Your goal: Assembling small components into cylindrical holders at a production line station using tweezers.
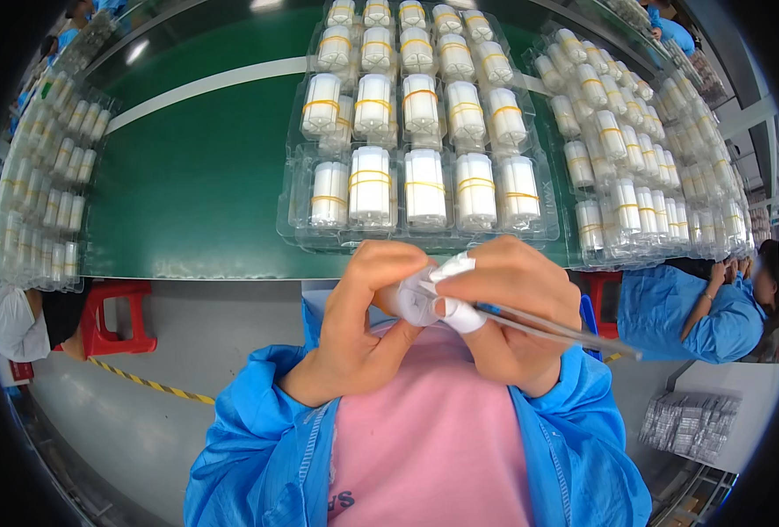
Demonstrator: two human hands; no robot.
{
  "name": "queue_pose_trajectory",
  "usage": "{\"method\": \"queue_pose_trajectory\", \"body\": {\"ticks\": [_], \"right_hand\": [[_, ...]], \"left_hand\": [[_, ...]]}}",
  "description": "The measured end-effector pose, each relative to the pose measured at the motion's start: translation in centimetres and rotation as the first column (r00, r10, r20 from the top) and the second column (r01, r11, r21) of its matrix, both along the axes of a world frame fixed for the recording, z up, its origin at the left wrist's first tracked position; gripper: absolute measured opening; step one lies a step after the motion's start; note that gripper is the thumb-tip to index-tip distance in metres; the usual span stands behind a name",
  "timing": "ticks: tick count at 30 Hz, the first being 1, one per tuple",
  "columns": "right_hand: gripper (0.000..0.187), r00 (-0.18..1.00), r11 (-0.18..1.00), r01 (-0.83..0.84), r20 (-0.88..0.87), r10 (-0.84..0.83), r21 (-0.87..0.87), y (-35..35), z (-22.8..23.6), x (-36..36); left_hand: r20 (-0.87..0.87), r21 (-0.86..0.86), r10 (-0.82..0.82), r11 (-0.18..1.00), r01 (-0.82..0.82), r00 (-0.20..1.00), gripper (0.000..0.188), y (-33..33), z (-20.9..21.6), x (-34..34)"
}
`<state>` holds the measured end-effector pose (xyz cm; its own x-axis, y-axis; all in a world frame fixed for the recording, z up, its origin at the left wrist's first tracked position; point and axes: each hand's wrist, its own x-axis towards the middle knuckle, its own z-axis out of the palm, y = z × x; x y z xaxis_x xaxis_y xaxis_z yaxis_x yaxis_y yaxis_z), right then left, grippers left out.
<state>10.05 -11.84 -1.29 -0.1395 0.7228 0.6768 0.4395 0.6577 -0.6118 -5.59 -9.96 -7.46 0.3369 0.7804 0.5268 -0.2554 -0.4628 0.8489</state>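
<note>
In front of my chest, my left hand (358,316) is closed around a short white cylinder (414,306), its segmented end turned toward my right hand. My right hand (521,307) pinches a slim metal tool that looks like tweezers (569,332). One end of it meets the cylinder's end face; the other sticks out past my palm to the lower right. White wraps cover the thumb and index fingertip of my right hand. The tool's tip is too small to make out between my fingers.
Beyond my hands, a clear plastic tray (306,235) holds rows of white cylinders with yellow bands on the green table (187,193). More loaded trays stand at left (42,211) and right (662,228). Red stools (121,321) and co-workers in blue (697,312) are at the sides.
</note>
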Motion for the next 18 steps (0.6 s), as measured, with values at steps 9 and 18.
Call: {"method": "queue_pose_trajectory", "body": {"ticks": [9,18], "right_hand": [[0.021,0.976,0.991,0.082,0.191,-0.102,0.109,-0.4,0.7,-0.7],[0.023,0.941,0.977,-0.068,-0.338,-0.004,-0.2,-0.9,-0.7,0.3]], "left_hand": [[-0.231,0.325,0.101,0.946,-0.021,0.968,0.045,1.3,-0.1,-0.6],[0.096,-0.036,-0.128,0.991,0.132,0.987,0.048,0.5,0.0,-0.4]]}}
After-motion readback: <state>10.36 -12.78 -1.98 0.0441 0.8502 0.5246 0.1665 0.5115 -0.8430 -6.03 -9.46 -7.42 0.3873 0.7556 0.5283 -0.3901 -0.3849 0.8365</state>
